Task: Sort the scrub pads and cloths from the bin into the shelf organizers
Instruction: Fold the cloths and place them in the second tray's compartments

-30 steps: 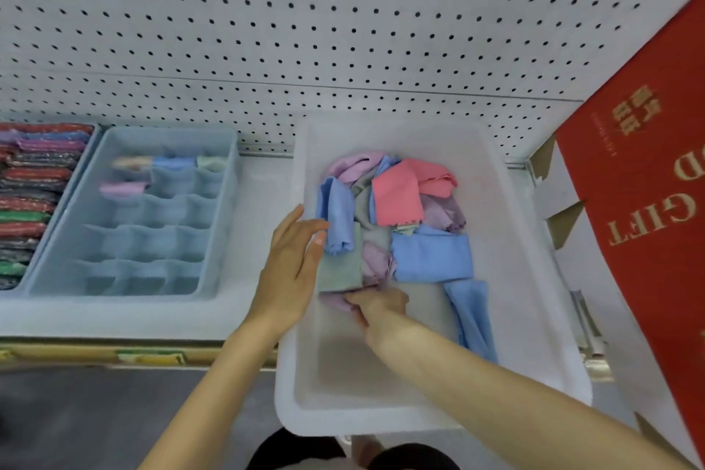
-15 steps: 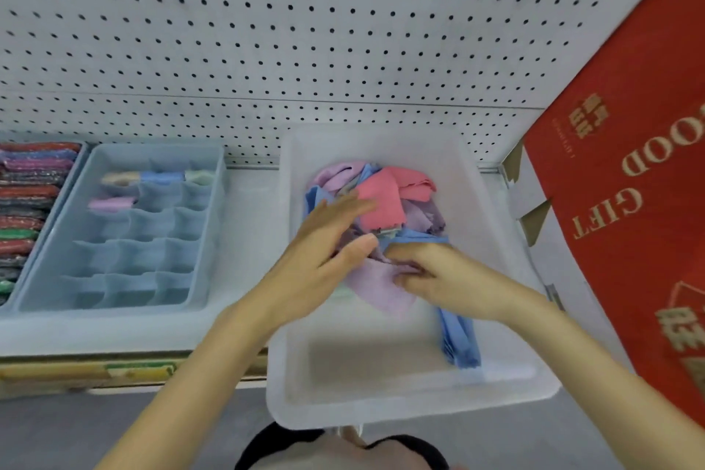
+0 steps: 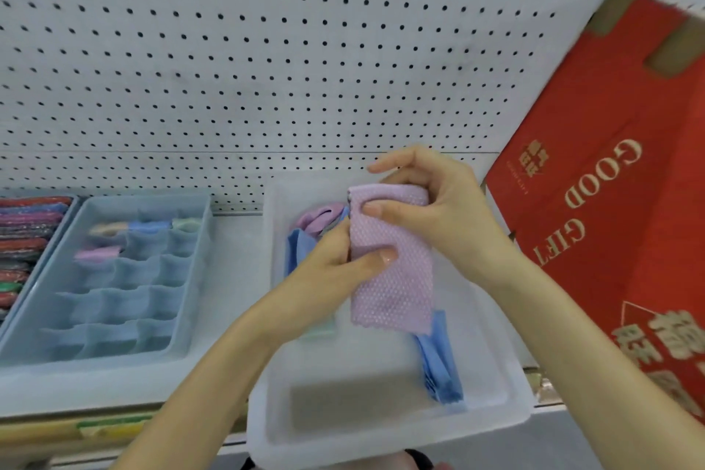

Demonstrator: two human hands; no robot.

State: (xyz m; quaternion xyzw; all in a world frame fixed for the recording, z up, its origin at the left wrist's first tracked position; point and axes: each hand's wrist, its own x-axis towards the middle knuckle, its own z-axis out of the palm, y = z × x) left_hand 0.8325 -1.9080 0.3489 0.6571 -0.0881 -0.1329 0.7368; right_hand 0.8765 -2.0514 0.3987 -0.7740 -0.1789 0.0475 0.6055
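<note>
A pale purple textured cloth (image 3: 393,279) hangs above the white bin (image 3: 492,389), held up by both hands. My right hand (image 3: 438,202) pinches its folded top edge. My left hand (image 3: 339,263) grips its left side, thumb on the front. Under them the bin holds more cloths: purple and blue ones (image 3: 309,229) at the back left and a folded blue cloth (image 3: 438,362) at the right. Left of the bin stands a blue divided organizer (image 3: 114,317) with a few cloths (image 3: 99,252) in its far cells.
A second tray (image 3: 26,237) at the far left is packed with coloured scrub pads. A red gift box (image 3: 618,202) leans at the right, close to the bin. White pegboard (image 3: 267,50) backs the shelf. The shelf's front edge (image 3: 76,427) runs below the organizer.
Both hands rose out of the bin with the purple cloth, which now hangs folded between them. The view tilted upward.
</note>
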